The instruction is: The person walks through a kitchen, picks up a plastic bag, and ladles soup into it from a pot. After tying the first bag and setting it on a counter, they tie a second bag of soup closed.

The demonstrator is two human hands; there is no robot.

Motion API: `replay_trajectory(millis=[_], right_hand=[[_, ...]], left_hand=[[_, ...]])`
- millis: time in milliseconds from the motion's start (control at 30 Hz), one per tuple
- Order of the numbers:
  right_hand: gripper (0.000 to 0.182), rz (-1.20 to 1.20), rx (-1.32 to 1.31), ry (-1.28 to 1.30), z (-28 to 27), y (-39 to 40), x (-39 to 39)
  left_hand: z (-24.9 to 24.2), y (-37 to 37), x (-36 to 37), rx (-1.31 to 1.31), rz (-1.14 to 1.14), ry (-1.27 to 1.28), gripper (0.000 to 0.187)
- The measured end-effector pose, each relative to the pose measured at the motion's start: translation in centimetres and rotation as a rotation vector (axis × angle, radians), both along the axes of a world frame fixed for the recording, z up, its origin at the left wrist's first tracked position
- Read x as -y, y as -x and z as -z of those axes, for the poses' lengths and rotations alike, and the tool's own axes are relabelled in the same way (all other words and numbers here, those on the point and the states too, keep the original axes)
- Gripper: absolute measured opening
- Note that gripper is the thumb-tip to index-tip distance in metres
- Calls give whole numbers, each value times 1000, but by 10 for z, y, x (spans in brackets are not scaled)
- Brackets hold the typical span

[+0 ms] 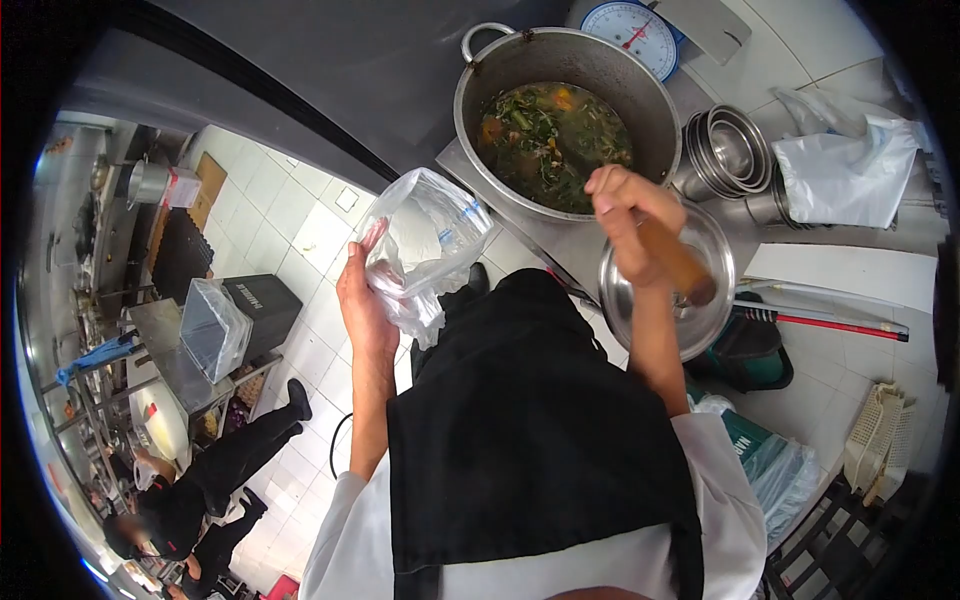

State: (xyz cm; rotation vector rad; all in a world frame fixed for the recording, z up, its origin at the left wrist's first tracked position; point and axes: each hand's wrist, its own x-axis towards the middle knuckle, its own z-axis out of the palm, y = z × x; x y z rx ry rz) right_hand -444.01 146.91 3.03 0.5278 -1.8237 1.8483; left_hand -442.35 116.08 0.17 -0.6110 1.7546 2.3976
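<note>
Head view has us standing at the big pot of dark broth and greens. Our left hand is closed around a clear plastic bag, holding it up just beside the pot's near rim. Our right hand is clamped on a wooden handle over the steel bowl near the pot — the tool's working end is hidden, so it may be a ladle. We judge the risk plain: the bag's mouth looks slack, and broth could miss it and run down onto our black apron.
</note>
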Motion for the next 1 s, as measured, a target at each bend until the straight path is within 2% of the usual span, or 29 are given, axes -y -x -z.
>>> replay_trajectory(millis=[67,100,167,267,333,400,433,500,633,700,733,800,867,967,1000], right_hand=[[17,87,-232,-232,9,-1,24],[14,-77,-258,-425,0,-3,30],[18,-201,-303,-481,-9,-8,55],[15,-223,-342,-488,-18,1,39],[18,3,-389,-310,-16,11,18],[13,65,-403,-223,-36,16,-5],[13,54,-409,-226,-42,19,-13],[16,45,-326,-61,-48,26,-26],[19,171,-231,-100,-26,40,-53],[26,194,-113,58,-17,41,-52],[26,195,-114,59,-10,41,-51],[31,171,-32,312,1,41,-49],[31,196,-10,393,5,36,-52],[31,271,36,548,10,30,-61],[30,327,55,620,12,27,-64]], left_hand=[[4,2,0,24,-55,7,47],[3,2,0,27,-53,8,47],[-3,2,-2,-28,-8,27,47],[-7,4,-4,-27,-29,-5,47],[-7,6,-4,-43,-35,-20,48],[-2,5,-4,-52,-58,-38,48],[3,6,-2,-61,-54,-25,48],[2,6,-1,-72,-45,-9,49],[-4,8,-2,-75,-22,-26,49],[-4,7,-2,-79,-22,-27,49],[-6,7,-3,-87,-47,-14,49],[-12,7,-7,-94,-65,0,49],[-20,6,-15,-98,-145,-29,48],[-18,5,-7,-178,-91,-26,47],[-17,6,-9,-181,-135,-23,46]])
